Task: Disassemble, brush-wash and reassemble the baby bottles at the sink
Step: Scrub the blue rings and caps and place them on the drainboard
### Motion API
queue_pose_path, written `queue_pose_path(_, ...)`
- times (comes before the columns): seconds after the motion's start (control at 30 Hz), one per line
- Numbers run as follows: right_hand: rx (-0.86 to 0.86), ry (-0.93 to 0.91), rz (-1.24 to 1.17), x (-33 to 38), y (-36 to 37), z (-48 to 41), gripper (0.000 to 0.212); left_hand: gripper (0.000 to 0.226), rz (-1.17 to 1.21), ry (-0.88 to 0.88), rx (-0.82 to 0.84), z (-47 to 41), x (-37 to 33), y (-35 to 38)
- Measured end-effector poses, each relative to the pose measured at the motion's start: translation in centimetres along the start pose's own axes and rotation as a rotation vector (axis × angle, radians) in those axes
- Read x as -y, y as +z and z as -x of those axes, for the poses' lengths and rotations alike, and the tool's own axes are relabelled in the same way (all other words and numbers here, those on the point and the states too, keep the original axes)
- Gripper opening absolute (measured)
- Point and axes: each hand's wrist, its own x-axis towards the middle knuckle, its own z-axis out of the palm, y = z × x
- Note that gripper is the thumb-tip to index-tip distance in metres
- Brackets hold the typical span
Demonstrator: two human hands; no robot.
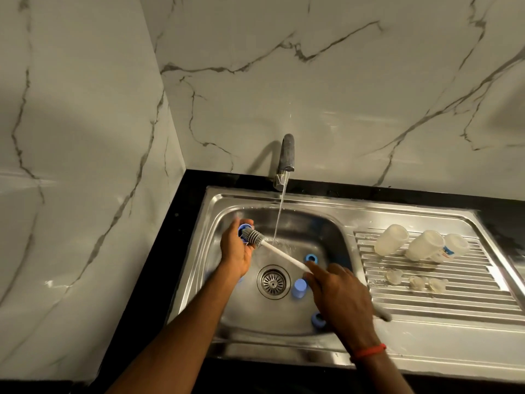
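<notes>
1. Blue is about all that shows of the part in the left hand [237,250]. It looks like a screw ring [242,229], but the fingers and the brush head cover most of it, so I can't swear it isn't a cap.
2. Another blue scrap [240,278] peeks out from behind the left wrist, too hidden to name.
3. Three more blue pieces sit down in the sink [227,341]: a second ring [311,257] just past the right fingertips, a blue cap [299,288] beside the drain [273,282], and a third piece [317,319] near the front wall, half under the right hand [338,297].
4. A grey stub [384,316] pokes out beyond the right hand onto the drainboard [426,302]. It might be the brush's tail end, hard to say.
5. Grips: the left hand's fingers are curled round the screw ring, holding it up over the basin's left side. The right hand pinches the white handle of the bottle brush [279,253], fingers closed on it, with the grey ribbed head poked into the ring's opening.
6. The tap [286,155] is running, and the stream lands just right of the brush head, not on it.
7. Three clear bottle bodies [424,245] lie side by side on the drainboard, with three clear nipples [417,282] in a row in front of them. The rightmost bottle has print on it, too blurry to read.
</notes>
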Motion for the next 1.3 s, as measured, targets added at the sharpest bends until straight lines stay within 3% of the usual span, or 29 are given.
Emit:
queue_pose_path(0.13, -0.226, -0.07, 0.159, -0.1, -0.5, -1.8, 0.025, 0.036, -0.242, 0.153, 0.095, 1.1, 1.4, 0.3)
queue_pose_path(0.23, -0.222, -0.056, 0.177, -0.8, -0.6, -2.7, 0.019, 0.031, -0.25, 0.199, 0.092, 1.6, 1.2, 0.6)
queue_pose_path(0.37, 0.095, 0.018, 0.008, 0.7, 0.6, -1.4, 0.04, 0.029, -0.229, 0.294, 0.072, 0.9, -0.8, 1.7)
queue_pose_path(0.5, 0.59, 0.401, -0.805, 2.7, 1.0, -1.2, 0.048, 0.026, -0.245, 0.364, 0.098, 0.7, -2.1, 1.7)
queue_pose_path(0.57, 0.682, 0.388, -0.914, 1.9, 0.5, -1.8, 0.043, 0.028, -0.217, 0.358, 0.078, 0.6, -2.2, 1.2)
queue_pose_path(0.73, 0.524, 0.22, -0.814, 0.4, 0.1, -2.1, 0.035, 0.027, -0.141, 0.297, 0.137, 0.5, -2.6, 1.0)
queue_pose_path(0.83, 0.502, 0.144, -0.596, -0.6, 0.1, -2.3, 0.034, 0.028, -0.226, 0.306, 0.157, 0.5, -2.4, 1.0)
queue_pose_path(0.97, 0.163, 0.01, 0.093, -2.0, 0.0, -2.5, 0.031, 0.028, -0.271, 0.267, 0.139, 0.4, -0.8, 0.7)
queue_pose_path(1.07, -0.196, -0.083, 0.247, -2.5, -0.1, -2.8, 0.023, 0.03, -0.409, 0.332, 0.133, 0.2, -0.3, 1.6)
queue_pose_path(1.13, -0.333, -0.137, 0.225, -3.6, -0.5, -3.4, 0.023, 0.03, -0.452, 0.314, 0.14, 0.3, 0.2, 1.9)
queue_pose_path(1.2, -0.346, -0.145, 0.22, -4.3, -0.7, -3.7, 0.025, 0.029, -0.456, 0.28, 0.153, 0.5, 0.6, 1.8)
queue_pose_path(1.3, -0.128, -0.076, 0.189, -3.5, 0.2, -2.5, 0.026, 0.03, -0.491, 0.349, 0.146, 0.6, -0.1, 2.1)
